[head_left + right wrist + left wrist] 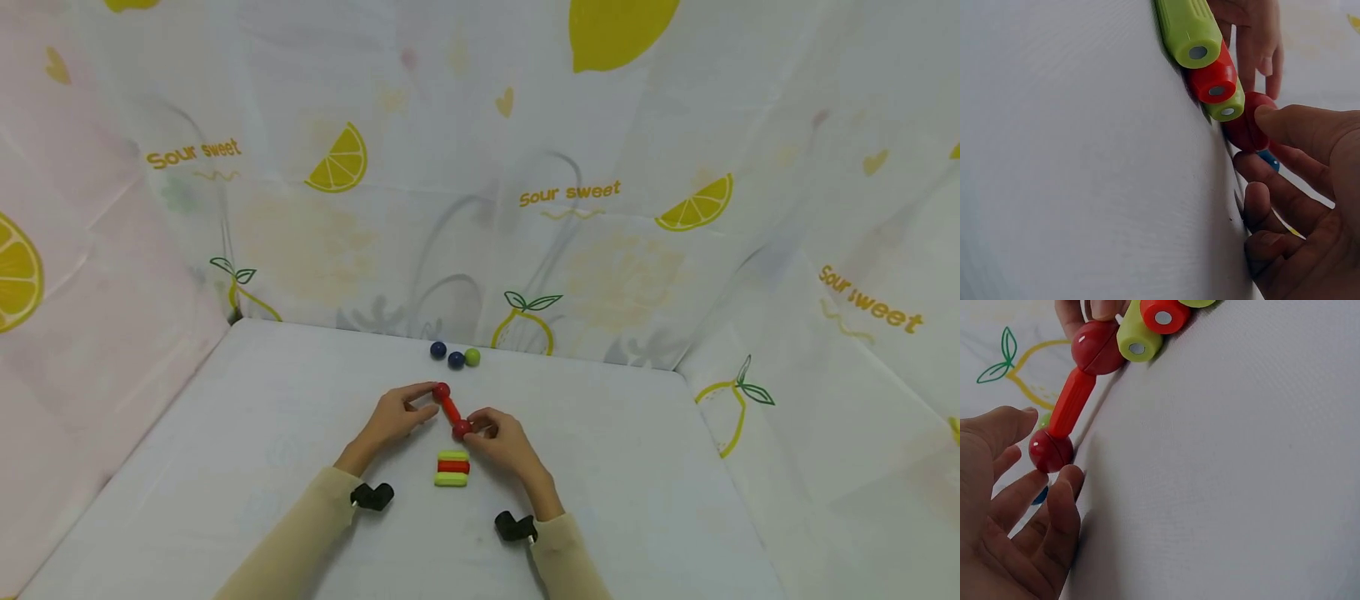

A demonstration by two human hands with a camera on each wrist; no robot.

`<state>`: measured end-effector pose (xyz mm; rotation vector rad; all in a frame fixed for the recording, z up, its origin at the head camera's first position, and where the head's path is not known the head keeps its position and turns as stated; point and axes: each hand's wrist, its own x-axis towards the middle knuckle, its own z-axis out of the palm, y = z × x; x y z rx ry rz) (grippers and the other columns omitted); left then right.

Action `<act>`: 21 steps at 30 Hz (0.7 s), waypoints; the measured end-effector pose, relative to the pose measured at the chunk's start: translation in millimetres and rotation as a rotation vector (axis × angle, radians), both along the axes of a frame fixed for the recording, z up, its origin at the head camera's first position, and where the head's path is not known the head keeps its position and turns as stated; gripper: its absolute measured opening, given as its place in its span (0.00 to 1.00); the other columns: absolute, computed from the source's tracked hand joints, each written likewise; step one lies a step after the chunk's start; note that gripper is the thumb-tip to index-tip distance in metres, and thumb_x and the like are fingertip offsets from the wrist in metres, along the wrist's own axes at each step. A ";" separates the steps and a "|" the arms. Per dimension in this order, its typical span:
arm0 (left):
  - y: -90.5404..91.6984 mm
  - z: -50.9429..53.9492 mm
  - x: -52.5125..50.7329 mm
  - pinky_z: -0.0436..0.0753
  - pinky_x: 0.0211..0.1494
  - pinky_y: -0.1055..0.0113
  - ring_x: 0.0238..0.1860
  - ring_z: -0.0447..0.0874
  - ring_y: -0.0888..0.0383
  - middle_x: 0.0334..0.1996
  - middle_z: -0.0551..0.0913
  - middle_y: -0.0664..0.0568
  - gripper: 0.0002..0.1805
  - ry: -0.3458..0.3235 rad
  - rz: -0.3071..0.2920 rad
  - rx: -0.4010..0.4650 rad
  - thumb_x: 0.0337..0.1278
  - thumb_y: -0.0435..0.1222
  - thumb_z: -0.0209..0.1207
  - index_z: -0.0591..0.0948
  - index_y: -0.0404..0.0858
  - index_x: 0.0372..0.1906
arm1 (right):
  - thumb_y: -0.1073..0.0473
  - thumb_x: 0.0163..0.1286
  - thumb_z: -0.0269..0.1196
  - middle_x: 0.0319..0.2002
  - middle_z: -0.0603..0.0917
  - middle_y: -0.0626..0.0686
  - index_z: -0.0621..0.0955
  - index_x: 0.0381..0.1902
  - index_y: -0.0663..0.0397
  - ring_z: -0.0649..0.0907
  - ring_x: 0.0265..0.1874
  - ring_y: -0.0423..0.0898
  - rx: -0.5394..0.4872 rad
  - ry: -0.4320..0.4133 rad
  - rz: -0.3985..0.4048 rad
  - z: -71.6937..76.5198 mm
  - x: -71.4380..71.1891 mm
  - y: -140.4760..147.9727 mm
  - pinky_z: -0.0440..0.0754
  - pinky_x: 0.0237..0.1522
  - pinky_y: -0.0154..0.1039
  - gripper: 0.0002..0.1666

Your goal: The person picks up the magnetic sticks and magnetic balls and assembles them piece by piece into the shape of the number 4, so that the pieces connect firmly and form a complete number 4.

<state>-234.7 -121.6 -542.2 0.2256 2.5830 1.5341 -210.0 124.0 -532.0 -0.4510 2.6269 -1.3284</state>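
A red magnetic rod (452, 410) joins two red balls on the table, one at each end. My left hand (397, 414) touches the far red ball (441, 391) with its fingertips, while its thumb stays apart from the ball in the left wrist view. The near red ball (462, 429) is pinched between thumb and fingers of my right hand (504, 443). Just nearer than the joined piece lie a yellow-green rod (452, 479), a red rod (453, 467) and another yellow-green rod (453, 456), side by side. Silver discs show on their ends in both wrist views.
Toward the table's back edge sit two dark blue balls (438, 350) and a green ball (472, 357). White cloth printed with lemons (337, 158) hangs behind and along both sides of the white table (615, 475).
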 end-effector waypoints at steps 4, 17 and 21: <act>-1.4 4.7 1.9 0.82 0.31 0.65 0.30 0.79 0.56 0.70 0.75 0.40 0.36 -0.064 -0.074 -0.006 0.66 0.45 0.66 0.70 0.49 0.77 | 0.54 0.70 0.69 0.42 0.88 0.50 0.85 0.52 0.51 0.77 0.34 0.42 0.010 -0.003 -0.006 -1.1 -0.6 -2.2 0.75 0.37 0.33 0.16; 7.1 1.1 9.2 0.83 0.34 0.68 0.45 0.86 0.51 0.53 0.87 0.40 0.30 0.031 -0.017 0.027 0.66 0.36 0.66 0.73 0.40 0.72 | 0.53 0.70 0.69 0.41 0.88 0.50 0.85 0.51 0.51 0.77 0.33 0.42 -0.019 0.029 0.038 -4.3 -1.6 -10.1 0.75 0.36 0.32 0.15; 10.5 0.0 8.9 0.83 0.35 0.66 0.48 0.85 0.49 0.50 0.88 0.42 0.26 0.044 0.022 0.044 0.65 0.35 0.66 0.77 0.41 0.67 | 0.53 0.69 0.70 0.41 0.89 0.50 0.85 0.51 0.51 0.77 0.33 0.41 -0.008 0.037 0.043 -4.3 -2.0 -11.8 0.75 0.36 0.32 0.15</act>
